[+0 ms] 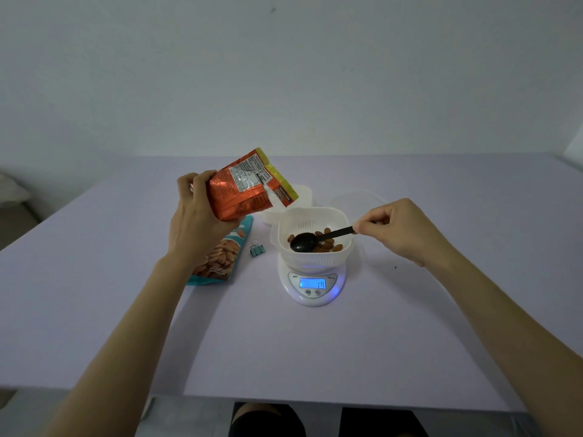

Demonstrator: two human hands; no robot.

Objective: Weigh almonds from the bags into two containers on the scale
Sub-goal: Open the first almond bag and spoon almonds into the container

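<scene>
both forearms (pixel 126 326) reach in over the near edge of the worktop (pixel 284 357) towards the scale (pixel 315 296), whose display (pixel 312 283) is lit and shows 19. on its platform stands 1 white container (pixel 315 216) with a shallow layer of almonds (pixel 329 244) across its bottom. a 2nd container (pixel 303 195) stands just behind it, off the scale and partly hidden by the orange bag (pixel 243 187), so i cannot tell what it holds. a clear lid (pixel 356 198) lies near it. by my reading the task is early: the 1st portion is only begun, and the 2nd container has yet to be weighed. a teal bag (pixel 220 257) of almonds lies flat left of the scale, with a binder clip (pixel 257 249) between them.

the left hand (pixel 195 222) wraps its fingers round the orange bag and holds it tilted in the air, left of the containers. the right hand (pixel 397 231) pinches the handle end of the black spoon (pixel 304 242), fingers curled in. the spoon's bowl sits low inside the container on the scale, over the almonds.
</scene>
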